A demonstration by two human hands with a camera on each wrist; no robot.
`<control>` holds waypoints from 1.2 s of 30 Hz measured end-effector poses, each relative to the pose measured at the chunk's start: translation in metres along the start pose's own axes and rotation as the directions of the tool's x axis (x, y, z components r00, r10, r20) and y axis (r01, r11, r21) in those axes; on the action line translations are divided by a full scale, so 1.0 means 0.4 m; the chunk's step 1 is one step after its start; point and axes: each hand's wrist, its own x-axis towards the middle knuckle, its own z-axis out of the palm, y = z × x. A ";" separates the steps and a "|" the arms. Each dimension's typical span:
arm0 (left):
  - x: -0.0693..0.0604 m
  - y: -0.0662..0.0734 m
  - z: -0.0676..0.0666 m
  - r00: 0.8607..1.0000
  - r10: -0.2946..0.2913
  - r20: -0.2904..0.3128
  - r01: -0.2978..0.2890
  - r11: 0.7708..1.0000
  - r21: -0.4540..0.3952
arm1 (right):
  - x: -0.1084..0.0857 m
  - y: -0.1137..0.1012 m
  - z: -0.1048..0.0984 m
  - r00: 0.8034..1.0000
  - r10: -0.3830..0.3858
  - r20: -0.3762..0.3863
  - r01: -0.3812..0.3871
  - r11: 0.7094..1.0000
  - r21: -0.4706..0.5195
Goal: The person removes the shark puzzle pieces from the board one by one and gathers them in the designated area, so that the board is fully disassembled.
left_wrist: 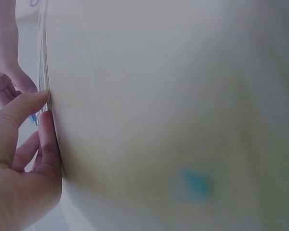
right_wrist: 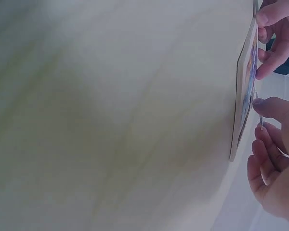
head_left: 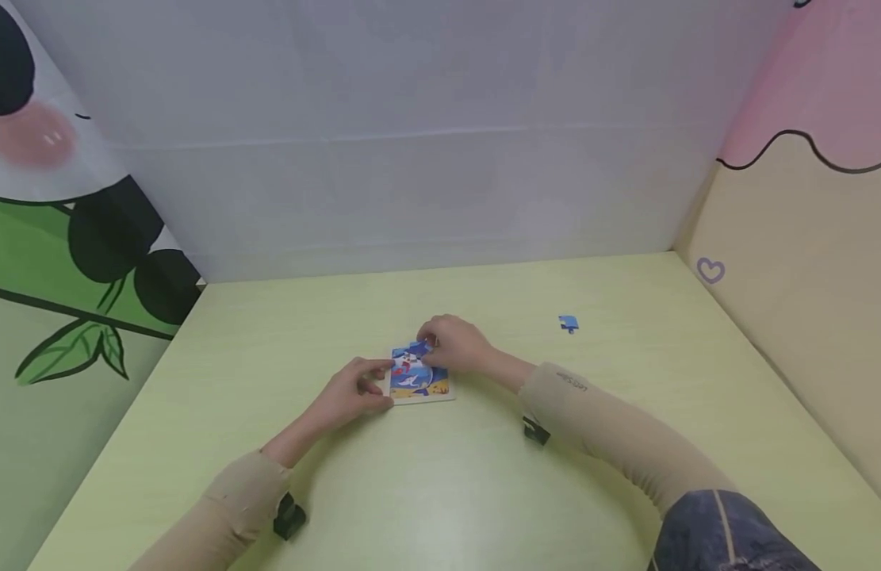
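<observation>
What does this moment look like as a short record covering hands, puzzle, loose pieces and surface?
Left hand: holds the puzzle board at its left edge
Right hand: pinches a puzzle piece between thumb and finger, above the board
Puzzle board: flat, showing a blue sea picture
Loose piece: one, blue, lying apart, beyond the board to the right
Surface: pale yellow table

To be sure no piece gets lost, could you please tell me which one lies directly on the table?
The blue piece lying alone, right of the puzzle; the right hand pinches another piece at the puzzle.
</observation>
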 end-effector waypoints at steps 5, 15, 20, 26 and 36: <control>0.001 -0.001 0.001 1.000 0.007 0.006 -0.007 1.000 -0.001 | -0.007 0.012 -0.007 1.000 0.006 -0.027 -0.005 0.999 0.032; 0.000 0.000 -0.001 1.000 0.010 0.006 -0.010 1.000 -0.002 | -0.027 0.069 -0.045 0.999 -0.023 -0.038 0.018 0.991 -0.136; -0.002 0.003 -0.001 1.000 0.014 0.002 -0.014 1.000 0.000 | -0.039 0.117 -0.063 0.995 -0.082 -0.049 0.065 0.955 -0.288; -0.005 -0.002 -0.001 1.000 -0.009 0.001 0.009 1.000 0.002 | -0.058 0.170 -0.086 0.994 -0.071 -0.085 0.048 0.967 -0.250; -0.005 -0.004 0.000 1.000 -0.027 0.004 0.027 0.999 -0.017 | -0.108 0.259 -0.119 0.993 -0.010 -0.115 -0.008 0.989 -0.150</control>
